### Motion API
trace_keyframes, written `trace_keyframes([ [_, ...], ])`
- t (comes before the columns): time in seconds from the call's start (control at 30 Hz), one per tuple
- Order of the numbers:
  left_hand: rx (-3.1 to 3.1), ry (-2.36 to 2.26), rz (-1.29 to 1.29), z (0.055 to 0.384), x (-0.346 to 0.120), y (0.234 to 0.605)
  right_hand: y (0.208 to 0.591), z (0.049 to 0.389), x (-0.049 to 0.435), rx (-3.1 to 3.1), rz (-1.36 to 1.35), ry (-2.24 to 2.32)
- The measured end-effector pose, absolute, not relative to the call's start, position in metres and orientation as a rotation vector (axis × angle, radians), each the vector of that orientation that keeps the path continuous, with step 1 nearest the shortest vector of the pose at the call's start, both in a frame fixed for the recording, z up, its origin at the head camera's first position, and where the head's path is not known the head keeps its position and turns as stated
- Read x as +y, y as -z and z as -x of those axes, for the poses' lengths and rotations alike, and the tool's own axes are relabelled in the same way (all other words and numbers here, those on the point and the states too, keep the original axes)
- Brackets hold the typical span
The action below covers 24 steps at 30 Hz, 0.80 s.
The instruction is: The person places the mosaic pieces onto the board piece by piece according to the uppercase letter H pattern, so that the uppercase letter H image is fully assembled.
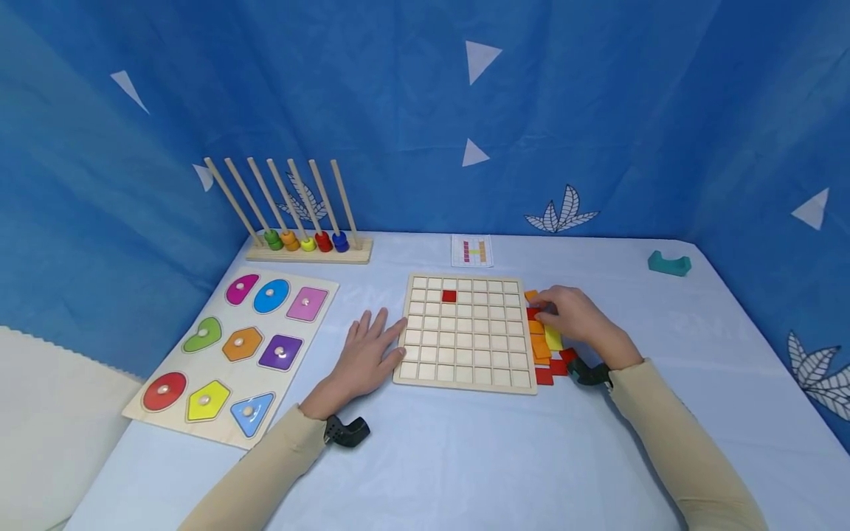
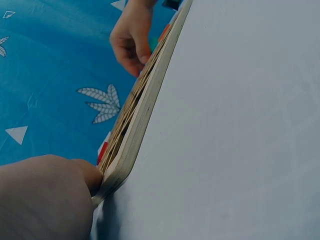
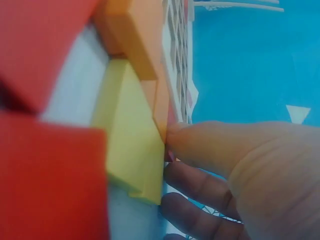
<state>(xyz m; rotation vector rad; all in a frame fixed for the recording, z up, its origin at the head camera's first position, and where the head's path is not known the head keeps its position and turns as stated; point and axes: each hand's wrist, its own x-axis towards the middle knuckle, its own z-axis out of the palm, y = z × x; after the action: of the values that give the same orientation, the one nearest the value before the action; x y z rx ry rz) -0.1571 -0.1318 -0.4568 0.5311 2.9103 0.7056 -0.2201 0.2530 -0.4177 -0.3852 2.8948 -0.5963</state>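
A wooden grid board (image 1: 465, 389) lies on the white table, a single red square tile (image 1: 449, 296) in one of its upper cells. My left hand (image 1: 364, 361) rests at the board's left edge with spread fingers, the thumb against the rim in the left wrist view. Beyond the board's right edge, my right hand (image 1: 574, 317) reaches into a pile of red, orange and yellow tiles (image 1: 541, 346). Its thumb and fingertips pinch a red tile (image 3: 171, 151), mostly hidden by them. A yellow tile (image 3: 132, 140) lies right beside the fingers.
A small pattern card (image 1: 472, 251) lies behind the board. To the left are a knobbed shape puzzle (image 1: 226, 354) and a peg rack with coloured rings (image 1: 308, 254). A teal curved piece (image 1: 669, 264) sits at the back right. Blue patterned cloth (image 1: 398, 110) hangs behind the table.
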Motion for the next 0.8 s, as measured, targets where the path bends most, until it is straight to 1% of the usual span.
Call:
trace_keyframes([
  [0.3,2.914,-0.716,-0.535,0.1563,-0.1325,0.4564,0.4245,0.2195,0.2542,2.913,0.393,0.598],
  [0.8,2.936,-0.726,-0.539,0.1548,-0.1319,0.4563,0.4247,0.2201,0.2562,2.920,0.387,0.632],
])
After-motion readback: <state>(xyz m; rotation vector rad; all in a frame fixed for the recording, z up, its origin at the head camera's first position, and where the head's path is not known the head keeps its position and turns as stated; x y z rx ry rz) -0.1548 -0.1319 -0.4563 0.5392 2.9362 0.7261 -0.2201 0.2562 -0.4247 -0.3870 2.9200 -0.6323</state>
